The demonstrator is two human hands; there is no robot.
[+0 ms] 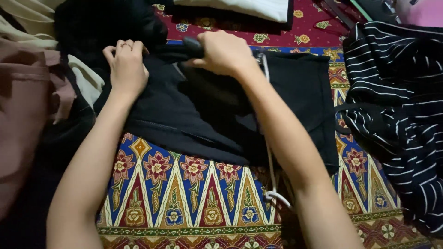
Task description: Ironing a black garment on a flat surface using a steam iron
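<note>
— Black cloth is bunched under both hands, am I right?

— Yes. The right hand [224,51] is curled almost into a fist over a dark handle-like thing [193,46] that sticks out to its left; what that thing is I cannot tell. The left hand [125,64] lies flatter, fingers folded at the tips, pressing the edge of the black garment [184,115], with a ring on one finger.

— Where does the garment lie from the hands?

— Right beneath them and toward the body. Its long axis runs across, left to right, and the far edge sits under the knuckles. The two hands are about level on that edge, the left nearer the garment's left end, the right near its middle.

— And the white line?

— A thin white cord [270,161] runs from beside the right wrist down along the forearm, ending in a loop.

— What is it all resting on?

— A patterned cloth [184,193], smooth and printed with flowers and pointed shapes in blue, red and gold. A striped black-and-white garment [397,115] lies crumpled to the right, well apart from the hands. Soft brownish-pink fabric [23,106] is heaped on the left, and a pale folded piece [249,7] sits beyond.
</note>
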